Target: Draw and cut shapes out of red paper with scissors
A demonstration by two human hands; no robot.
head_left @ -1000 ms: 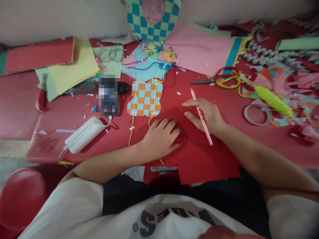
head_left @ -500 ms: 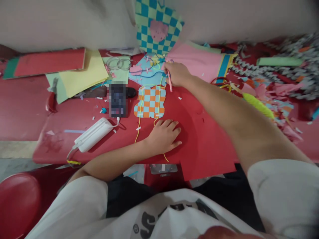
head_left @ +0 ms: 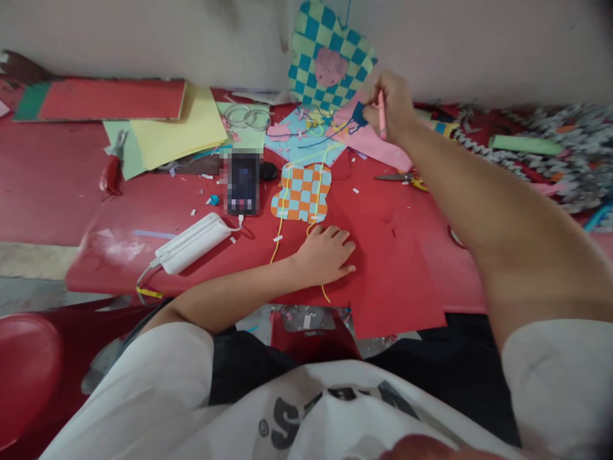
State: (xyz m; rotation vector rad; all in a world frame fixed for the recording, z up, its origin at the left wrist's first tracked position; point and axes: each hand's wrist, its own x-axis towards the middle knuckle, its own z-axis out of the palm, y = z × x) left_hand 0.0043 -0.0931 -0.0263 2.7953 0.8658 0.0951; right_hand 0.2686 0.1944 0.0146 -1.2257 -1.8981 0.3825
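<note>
My left hand (head_left: 325,255) lies flat with fingers spread on the red surface, over a yellow string. Just beyond its fingertips is an orange and light-blue checkered paper piece (head_left: 304,191) with yellow strings along both sides. Farther away, my right hand (head_left: 395,105) is closed around a slim pink pen-like stick (head_left: 382,118). A dark blue piece (head_left: 358,116) with trailing strands is at its fingertips; I cannot tell its kind. Beside that hand, a green and blue checkered paper piece (head_left: 330,64) with a pink shape stands against the wall.
Scissors (head_left: 395,177) lie below my right forearm. A phone (head_left: 243,185) is cabled to a white power bank (head_left: 194,243). Pliers (head_left: 112,169), yellow paper (head_left: 191,128) and metal rings (head_left: 246,117) are on the left. Crinkled grey strips (head_left: 569,153) are heaped at right.
My right hand has moved up and to the right with the pink stick, and the dark blue piece now shows at its fingers. The scissors have come into sight. My left hand stays put.
</note>
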